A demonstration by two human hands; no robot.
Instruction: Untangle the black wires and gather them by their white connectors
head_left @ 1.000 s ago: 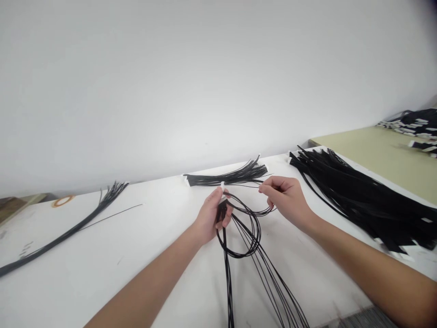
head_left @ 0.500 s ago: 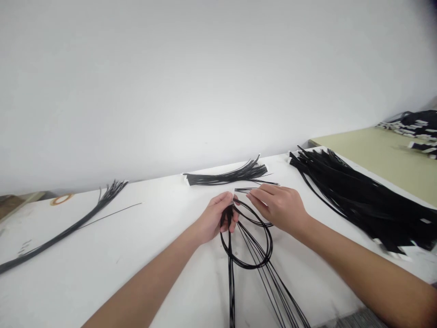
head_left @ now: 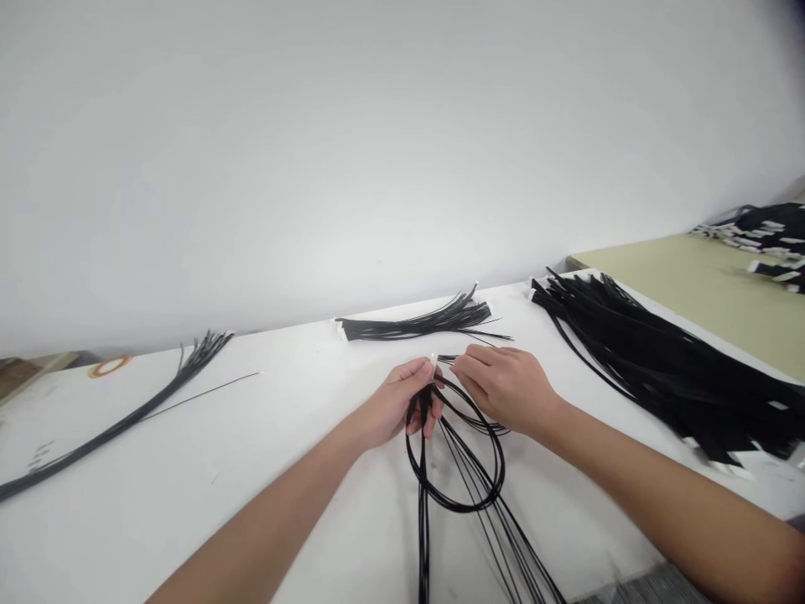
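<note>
Near the middle of the white table (head_left: 302, 394), my left hand (head_left: 402, 398) pinches a small white connector (head_left: 433, 362). Black wires (head_left: 501, 470) loop below it and run down toward the near edge. Just right of the connector, my right hand (head_left: 500, 382) has its fingers closed on thin black wires, whose short ends point left to the connector. Its fingertips are partly hidden behind the hand.
Behind my hands lies a black wire bundle with white connectors (head_left: 415, 325). A large pile of black cables (head_left: 660, 361) covers the right side. At left are a long wire bundle (head_left: 151, 407) and an orange ring (head_left: 109, 367). More cables (head_left: 764, 226) rest on a green surface (head_left: 667, 273).
My right hand has moved slightly left, closer to the connector, and less wire shows between them. The loop below hangs a little lower.
</note>
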